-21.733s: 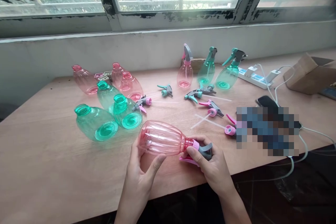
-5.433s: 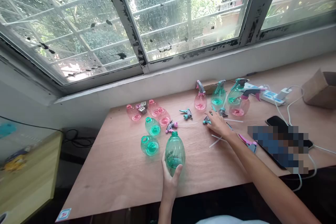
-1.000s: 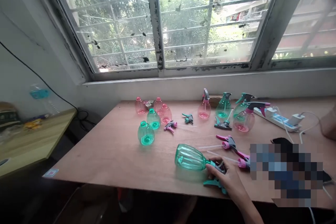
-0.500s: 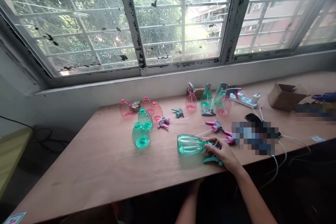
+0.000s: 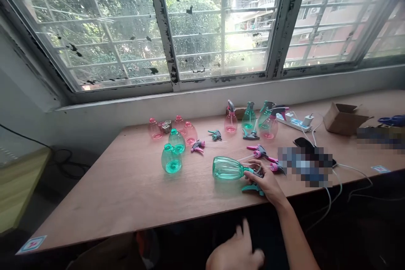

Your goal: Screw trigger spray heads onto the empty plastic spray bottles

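Observation:
My right hand point(image 5: 265, 181) is closed round the neck end of a clear green spray bottle point(image 5: 228, 168), which lies tilted on its side with its base to the left. Part of a trigger sprayer shows between the fingers. Just below that hand, a green trigger head point(image 5: 252, 188) is on the table. My left hand point(image 5: 236, 249) is below the table's front edge, slightly blurred, empty, with fingers apart. Two open green bottles point(image 5: 171, 160) stand to the left. Pink-and-grey trigger heads point(image 5: 257, 152) lie beyond my right hand.
Several open pink bottles point(image 5: 190, 134) stand farther back. Bottles with sprayers point(image 5: 230, 123) are near the wall. To the right are a power strip point(image 5: 294, 122), a phone point(image 5: 304, 145), white cables and a cardboard box point(image 5: 344, 119). The wooden table point(image 5: 126, 194) ends at the front.
My left hand has come into view below the table edge, its fingers now showing. My right hand and the green bottle have shifted only slightly; the view has tilted a little.

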Tool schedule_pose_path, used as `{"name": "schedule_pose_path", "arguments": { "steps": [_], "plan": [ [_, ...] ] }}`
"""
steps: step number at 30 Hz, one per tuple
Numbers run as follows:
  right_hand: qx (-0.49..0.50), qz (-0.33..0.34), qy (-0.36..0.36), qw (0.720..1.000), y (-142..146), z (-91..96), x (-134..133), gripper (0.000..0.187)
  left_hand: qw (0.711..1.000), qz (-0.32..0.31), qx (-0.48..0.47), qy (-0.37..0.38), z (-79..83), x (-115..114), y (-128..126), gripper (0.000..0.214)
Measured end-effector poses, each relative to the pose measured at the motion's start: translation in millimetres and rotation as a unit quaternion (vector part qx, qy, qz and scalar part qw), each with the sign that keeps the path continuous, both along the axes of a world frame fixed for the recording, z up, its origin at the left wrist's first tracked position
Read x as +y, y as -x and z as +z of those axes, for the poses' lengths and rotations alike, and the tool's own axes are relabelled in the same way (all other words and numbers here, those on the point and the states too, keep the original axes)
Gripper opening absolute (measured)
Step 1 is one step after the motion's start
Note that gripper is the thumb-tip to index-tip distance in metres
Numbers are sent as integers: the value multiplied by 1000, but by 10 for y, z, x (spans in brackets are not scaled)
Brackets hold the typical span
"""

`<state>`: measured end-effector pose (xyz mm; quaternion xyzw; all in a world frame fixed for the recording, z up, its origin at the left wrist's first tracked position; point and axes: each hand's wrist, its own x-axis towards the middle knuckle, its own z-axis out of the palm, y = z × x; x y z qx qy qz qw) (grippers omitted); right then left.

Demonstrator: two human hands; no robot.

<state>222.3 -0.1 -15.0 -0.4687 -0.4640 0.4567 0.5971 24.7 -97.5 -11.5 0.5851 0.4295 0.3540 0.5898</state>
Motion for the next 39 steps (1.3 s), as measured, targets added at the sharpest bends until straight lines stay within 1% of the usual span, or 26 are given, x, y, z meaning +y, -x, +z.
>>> {"name": "schedule_pose_path", "arguments": {
  "steps": [1,2,3,4,5,6,7,8,10,13,14,15,16,17,19,20,22,24,26,29,31,36,39],
  "plan": [
    [2,-9,-1,1000,6,-5,-12,57,998,-55,1,5,152,-16,117,55],
    [5,-19,-1,1000,15,-11,-23,58,995,-99,-3,4,322,-7,228,48],
    [9,-28,0,1000,28,-16,-30,59,987,-163,-10,5,494,27,320,41],
    [14,-41,-1,999,46,-21,-33,58,984,-179,-17,-2,649,85,385,37],
    [21,-51,-2,998,71,-27,-31,58,995,-92,-25,-37,770,164,422,34],
    [30,-61,-6,998,103,-32,-23,59,994,63,-27,-86,845,257,429,38],
    [41,-69,-10,997,142,-36,-11,60,968,220,-39,-116,868,357,415,50],
    [52,-74,-15,996,188,-39,4,61,949,291,-46,-116,841,454,386,61],
    [71,-68,-21,995,289,-42,38,63,932,344,-65,-89,676,621,316,81],
    [72,-23,-12,997,427,-53,77,61,922,360,-127,-66,350,773,244,104],
    [64,-1,-10,998,463,-61,84,60,917,367,-146,-62,262,801,233,109],
    [53,18,-17,998,493,-71,87,61,911,375,-161,-59,194,822,228,112],
    [40,22,-27,999,517,-82,87,63,906,382,-173,-55,146,838,225,113],
    [30,41,-31,998,539,-93,84,67,902,389,-182,-52,117,849,225,113],
    [19,65,-43,997,575,-109,73,72,896,398,-189,-46,99,865,227,104],
    [14,76,-44,996,592,-112,67,71,895,402,-190,-42,105,870,230,96],
    [8,83,-51,995,624,-100,54,53,893,408,-188,-31,125,875,246,80],
    [-7,94,-55,994,648,-71,48,32,894,407,-188,-19,143,877,279,71],
    [-22,100,-35,994,661,-42,48,26,897,393,-201,-4,150,881,324,74],
    [-31,116,35,992,659,-31,57,36,899,376,-225,14,131,902,380,86],
    [-21,122,66,990,651,-49,68,40,897,381,-226,11,97,921,393,90],
    [-9,122,75,990,649,-101,98,37,900,381,-211,-1,-3,932,359,89],
    [-8,134,72,988,654,-116,88,35,905,370,-209,5,-24,927,336,85]
  ]
}}
